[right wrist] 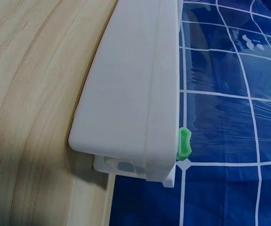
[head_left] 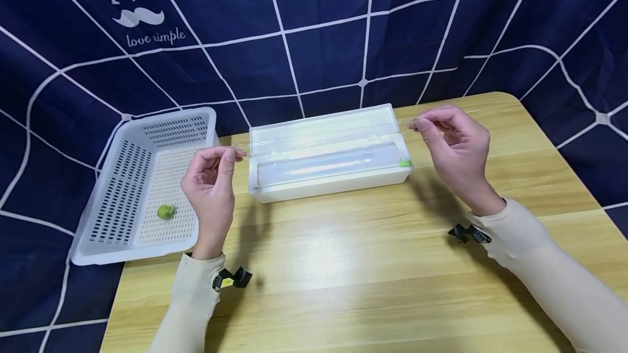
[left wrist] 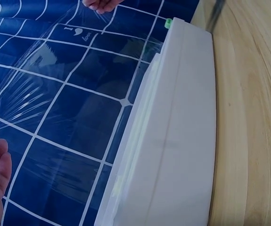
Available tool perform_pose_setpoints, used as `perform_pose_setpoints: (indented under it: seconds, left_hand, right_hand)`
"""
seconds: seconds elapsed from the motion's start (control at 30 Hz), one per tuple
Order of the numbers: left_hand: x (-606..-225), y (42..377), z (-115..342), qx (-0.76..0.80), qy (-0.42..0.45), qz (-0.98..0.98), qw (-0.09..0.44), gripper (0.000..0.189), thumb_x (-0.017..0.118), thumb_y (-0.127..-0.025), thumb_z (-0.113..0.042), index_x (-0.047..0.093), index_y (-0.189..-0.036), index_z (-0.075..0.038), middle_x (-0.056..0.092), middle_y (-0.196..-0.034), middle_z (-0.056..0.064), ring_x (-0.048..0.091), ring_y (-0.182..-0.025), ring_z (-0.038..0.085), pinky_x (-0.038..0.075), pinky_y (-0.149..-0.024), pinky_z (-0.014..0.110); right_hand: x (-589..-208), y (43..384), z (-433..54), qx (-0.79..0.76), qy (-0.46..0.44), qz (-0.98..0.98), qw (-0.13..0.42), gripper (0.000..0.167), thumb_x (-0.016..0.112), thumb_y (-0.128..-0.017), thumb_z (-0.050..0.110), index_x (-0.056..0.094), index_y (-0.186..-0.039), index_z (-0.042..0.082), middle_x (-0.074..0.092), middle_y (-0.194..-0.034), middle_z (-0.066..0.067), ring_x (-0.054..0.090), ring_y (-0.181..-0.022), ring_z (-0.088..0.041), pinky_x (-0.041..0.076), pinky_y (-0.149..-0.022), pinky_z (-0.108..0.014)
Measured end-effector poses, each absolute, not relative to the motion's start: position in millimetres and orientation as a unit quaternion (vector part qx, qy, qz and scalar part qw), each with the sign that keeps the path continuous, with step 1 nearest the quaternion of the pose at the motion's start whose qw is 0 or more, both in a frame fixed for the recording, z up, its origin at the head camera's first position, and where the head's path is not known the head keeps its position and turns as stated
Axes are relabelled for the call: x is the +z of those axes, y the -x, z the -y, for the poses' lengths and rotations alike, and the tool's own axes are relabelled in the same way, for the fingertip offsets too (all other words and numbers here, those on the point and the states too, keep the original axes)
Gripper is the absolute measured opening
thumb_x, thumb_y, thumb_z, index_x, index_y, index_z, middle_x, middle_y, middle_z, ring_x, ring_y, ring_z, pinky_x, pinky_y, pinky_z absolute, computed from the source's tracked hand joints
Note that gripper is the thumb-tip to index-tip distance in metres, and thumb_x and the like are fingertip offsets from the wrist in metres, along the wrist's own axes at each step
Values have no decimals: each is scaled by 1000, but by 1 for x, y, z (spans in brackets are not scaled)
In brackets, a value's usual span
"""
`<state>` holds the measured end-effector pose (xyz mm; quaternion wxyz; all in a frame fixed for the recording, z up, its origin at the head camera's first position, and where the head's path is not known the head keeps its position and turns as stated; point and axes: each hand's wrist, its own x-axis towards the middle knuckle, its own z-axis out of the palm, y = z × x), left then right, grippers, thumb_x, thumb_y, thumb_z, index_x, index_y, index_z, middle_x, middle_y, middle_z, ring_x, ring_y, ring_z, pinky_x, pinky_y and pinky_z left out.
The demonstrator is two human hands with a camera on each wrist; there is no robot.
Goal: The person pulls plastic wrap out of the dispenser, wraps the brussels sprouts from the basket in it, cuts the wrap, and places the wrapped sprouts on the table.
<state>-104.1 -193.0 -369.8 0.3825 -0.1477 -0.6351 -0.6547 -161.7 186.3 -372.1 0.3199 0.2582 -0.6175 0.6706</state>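
A sheet of clear cling film (left wrist: 36, 89) stretches between my two hands above a long white cling film dispenser (head_left: 333, 183). The dispenser's lid (head_left: 324, 121) stands raised at the back, and a green slide cutter (head_left: 405, 163) sits at its right end. My left hand (head_left: 211, 195) pinches the film's left edge between thumb and fingers, just left of the box. Past the box's right end, my right hand (head_left: 458, 151) pinches the other edge. In the left wrist view the film rises from the box, creased near the left fingertips. The right wrist view mostly shows the box's front and end.
At the left stands a white perforated basket (head_left: 93, 256), with one small round green vegetable (head_left: 166, 211) inside. The wooden table (head_left: 333, 287) reaches toward me. A dark blue cloth with white lines (head_left: 324, 59) hangs close behind the box and basket.
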Motion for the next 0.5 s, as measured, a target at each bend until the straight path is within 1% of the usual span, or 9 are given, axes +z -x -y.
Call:
perform_pose_setpoints:
  seconds: [0.17,0.33,0.5]
  left_hand:
    - [-369,103,193,-657,148,631,385,16,70,-103,4,65,-102,20,76,-93,20,73,-86,29,58,-83,32]
    - [-368,103,192,-663,146,626,384,14,70,-103,6,66,-102,20,76,-93,20,73,-86,28,58,-83,33]
    - [-368,102,191,-663,149,624,386,17,71,-103,4,66,-102,20,76,-93,20,73,-86,27,58,-83,31]
  right_hand:
    - [-372,160,-186,668,-256,622,320,12,72,-96,-17,65,-99,-26,76,-94,-14,75,-90,-19,59,-87,-25]
    - [-372,159,-186,666,-254,622,323,12,72,-96,-16,65,-99,-25,76,-94,-14,75,-89,-18,59,-86,-24]
    - [-370,158,-187,671,-257,615,324,12,71,-96,-16,64,-98,-26,75,-93,-16,76,-89,-18,59,-84,-24]
